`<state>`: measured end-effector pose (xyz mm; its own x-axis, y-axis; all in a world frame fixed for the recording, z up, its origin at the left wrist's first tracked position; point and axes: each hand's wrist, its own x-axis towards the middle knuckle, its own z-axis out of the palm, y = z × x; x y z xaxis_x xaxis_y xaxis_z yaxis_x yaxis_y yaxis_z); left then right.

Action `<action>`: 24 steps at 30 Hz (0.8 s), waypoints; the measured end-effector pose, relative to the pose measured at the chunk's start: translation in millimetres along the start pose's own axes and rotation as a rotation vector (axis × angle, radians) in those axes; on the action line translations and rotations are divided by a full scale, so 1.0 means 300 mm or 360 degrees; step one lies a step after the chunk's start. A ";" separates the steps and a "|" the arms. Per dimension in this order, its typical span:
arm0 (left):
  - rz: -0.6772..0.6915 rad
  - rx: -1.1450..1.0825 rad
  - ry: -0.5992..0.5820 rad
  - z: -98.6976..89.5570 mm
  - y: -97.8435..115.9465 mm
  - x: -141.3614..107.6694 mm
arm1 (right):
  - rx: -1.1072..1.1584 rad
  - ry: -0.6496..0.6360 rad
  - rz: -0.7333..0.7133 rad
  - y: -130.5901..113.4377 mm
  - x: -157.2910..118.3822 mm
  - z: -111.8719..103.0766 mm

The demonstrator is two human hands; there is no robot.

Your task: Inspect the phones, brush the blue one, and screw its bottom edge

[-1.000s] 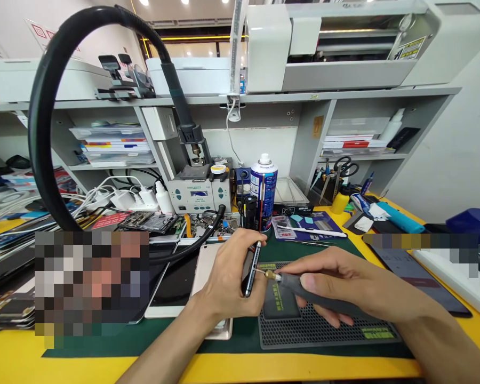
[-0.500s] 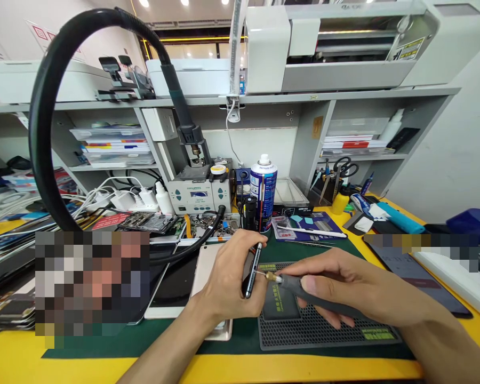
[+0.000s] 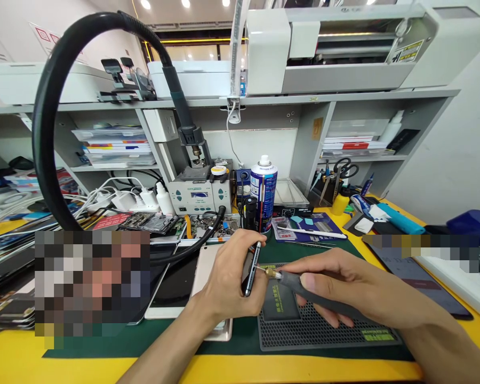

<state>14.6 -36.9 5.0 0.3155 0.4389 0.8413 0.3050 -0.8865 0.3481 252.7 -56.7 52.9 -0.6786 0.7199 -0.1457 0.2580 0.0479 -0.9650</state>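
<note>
My left hand (image 3: 226,274) is closed around a phone (image 3: 251,271), holding it up on its side so that its narrow edge with the port faces right. Part of the phone is hidden behind my fingers. Pinched in my right hand (image 3: 344,285) is a grey-handled needle tool (image 3: 290,284) with a brass tip (image 3: 271,273). Its thin needle points left and meets the phone's edge near the port; whether it goes inside cannot be made out. Beneath both hands lies a dark grey perforated work mat (image 3: 324,336).
Tablets (image 3: 172,288) lie left of my hands. A spray can (image 3: 263,194) stands behind them, beside a hot air station (image 3: 200,194) with a looping black hose (image 3: 44,122). At the right are a white pen-like tool (image 3: 324,231) and a dark-screened device (image 3: 416,277).
The needle tool's tip has shifted slightly upward along the phone's edge. Both hands otherwise keep nearly the same place and hold.
</note>
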 end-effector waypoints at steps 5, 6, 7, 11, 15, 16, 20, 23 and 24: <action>0.0010 -0.0004 -0.0027 -0.001 0.000 -0.004 | 0.0001 -0.0016 0.0035 0.006 0.000 0.002; 0.0009 -0.0004 -0.0028 -0.001 0.000 -0.004 | 0.0006 -0.0013 0.0038 0.004 0.000 0.002; 0.0007 -0.0003 -0.0025 -0.001 0.000 -0.004 | 0.0013 -0.0010 0.0035 0.001 0.000 0.002; -0.0006 0.0001 -0.0007 0.001 0.003 0.001 | 0.0015 0.0001 -0.0006 -0.012 -0.002 0.001; -0.0014 0.0007 0.0005 0.000 0.005 0.004 | 0.0015 -0.0001 -0.0009 -0.013 -0.005 -0.003; -0.0018 0.0006 0.0006 -0.001 0.005 0.004 | 0.0013 -0.0001 -0.0008 -0.011 -0.006 -0.004; -0.0017 -0.0003 -0.0004 -0.001 0.005 0.002 | -0.0010 -0.0002 -0.0014 -0.009 -0.004 -0.005; -0.0020 0.0000 -0.0002 -0.001 0.004 0.002 | -0.0029 -0.0009 -0.0012 -0.015 -0.003 -0.002; -0.0023 -0.0001 -0.0004 -0.001 0.004 0.002 | -0.0035 -0.0014 -0.0004 -0.017 -0.003 -0.001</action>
<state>14.9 -37.8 5.9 0.3131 0.4518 0.8354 0.3090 -0.8802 0.3602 252.1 -57.4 57.9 -0.6853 0.7135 -0.1457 0.2714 0.0647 -0.9603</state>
